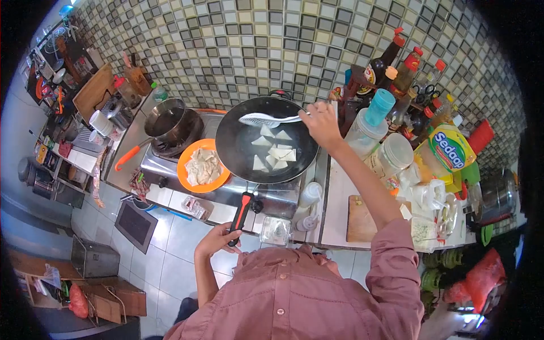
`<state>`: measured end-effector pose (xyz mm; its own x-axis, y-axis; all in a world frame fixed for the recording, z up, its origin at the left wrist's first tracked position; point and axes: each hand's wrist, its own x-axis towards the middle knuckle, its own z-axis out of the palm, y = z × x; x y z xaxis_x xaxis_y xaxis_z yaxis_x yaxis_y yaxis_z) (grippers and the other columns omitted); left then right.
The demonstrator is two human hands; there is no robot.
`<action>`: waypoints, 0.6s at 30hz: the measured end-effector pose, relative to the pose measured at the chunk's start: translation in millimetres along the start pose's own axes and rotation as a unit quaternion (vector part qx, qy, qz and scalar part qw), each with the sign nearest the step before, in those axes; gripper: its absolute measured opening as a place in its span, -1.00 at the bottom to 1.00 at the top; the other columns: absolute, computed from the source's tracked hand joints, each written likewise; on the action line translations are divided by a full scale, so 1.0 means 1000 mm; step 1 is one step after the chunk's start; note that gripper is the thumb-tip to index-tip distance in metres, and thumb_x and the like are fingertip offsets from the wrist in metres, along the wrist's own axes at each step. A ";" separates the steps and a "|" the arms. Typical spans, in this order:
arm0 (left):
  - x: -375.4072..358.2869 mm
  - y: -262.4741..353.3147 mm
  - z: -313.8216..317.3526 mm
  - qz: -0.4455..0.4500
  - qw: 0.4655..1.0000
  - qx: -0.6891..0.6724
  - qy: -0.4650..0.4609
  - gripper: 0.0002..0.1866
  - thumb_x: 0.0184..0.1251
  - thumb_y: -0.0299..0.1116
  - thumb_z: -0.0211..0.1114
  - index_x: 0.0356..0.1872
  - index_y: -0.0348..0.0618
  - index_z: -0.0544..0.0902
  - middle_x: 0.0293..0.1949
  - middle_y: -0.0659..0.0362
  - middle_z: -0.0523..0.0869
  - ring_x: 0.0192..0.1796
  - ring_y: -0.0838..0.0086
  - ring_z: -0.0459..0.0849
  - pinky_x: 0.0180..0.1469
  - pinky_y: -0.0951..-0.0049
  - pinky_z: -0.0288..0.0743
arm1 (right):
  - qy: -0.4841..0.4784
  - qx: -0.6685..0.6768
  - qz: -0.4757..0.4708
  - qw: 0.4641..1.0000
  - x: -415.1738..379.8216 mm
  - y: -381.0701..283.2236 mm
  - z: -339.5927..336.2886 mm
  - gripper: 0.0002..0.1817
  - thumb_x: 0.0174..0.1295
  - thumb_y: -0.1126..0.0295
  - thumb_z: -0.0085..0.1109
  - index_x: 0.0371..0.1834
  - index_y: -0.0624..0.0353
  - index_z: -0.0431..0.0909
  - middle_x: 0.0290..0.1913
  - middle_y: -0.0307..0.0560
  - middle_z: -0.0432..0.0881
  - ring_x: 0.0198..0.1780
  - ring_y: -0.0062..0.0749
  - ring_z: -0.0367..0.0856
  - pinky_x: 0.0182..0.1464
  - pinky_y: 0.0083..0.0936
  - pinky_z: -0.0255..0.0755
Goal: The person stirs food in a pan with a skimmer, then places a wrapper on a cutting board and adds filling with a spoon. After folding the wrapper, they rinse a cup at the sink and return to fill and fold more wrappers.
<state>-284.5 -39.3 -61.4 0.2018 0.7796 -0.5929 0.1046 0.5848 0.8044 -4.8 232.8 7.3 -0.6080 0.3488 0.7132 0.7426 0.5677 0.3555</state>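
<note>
While tofu pieces point(273, 152) sit pale in wok point(266, 139), frying barely begun: left hand point(218, 238) wrapped on handle point(242, 209) at six o'clock, right hand point(320, 122) gripping spatula point(266, 119) at twelve; browning, plating left.

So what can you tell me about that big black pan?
The black pan is round, wide and dark, metal by its look. It sits on the stove beside an orange plate. Pale triangular pieces lie inside. The left hand grips its red-and-black handle; the right hand holds a white spatula over it.
</note>
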 end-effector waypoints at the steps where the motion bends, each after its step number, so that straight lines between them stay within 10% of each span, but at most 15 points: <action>1: 0.000 0.001 0.000 0.000 1.000 0.001 0.000 -0.73 0.24 -0.24 0.16 -0.19 -0.23 0.45 -0.53 0.13 0.60 -0.54 0.38 0.66 -0.54 0.57 0.59 | 0.009 0.013 -0.014 1.000 0.001 -0.005 0.000 -0.85 -0.10 0.39 0.03 -0.40 0.01 0.49 -0.41 -0.29 0.43 -0.20 -0.42 0.38 -0.15 -0.43 0.21; 18: 0.001 0.000 -0.001 -0.007 1.000 0.014 0.001 -0.72 0.24 -0.23 0.16 -0.18 -0.22 0.45 -0.52 0.15 0.62 -0.54 0.39 0.67 -0.58 0.63 0.55 | 0.019 -0.030 -0.048 0.998 -0.011 0.016 -0.009 -0.85 -0.08 0.36 0.02 -0.39 0.04 0.48 -0.37 -0.31 0.44 -0.23 -0.46 0.38 -0.19 -0.45 0.21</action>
<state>-285.0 -38.1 -62.1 0.1990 0.7719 -0.6038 0.1355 0.5885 0.7970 15.9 231.6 10.4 -0.6668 0.2663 0.6961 0.6976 0.5516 0.4572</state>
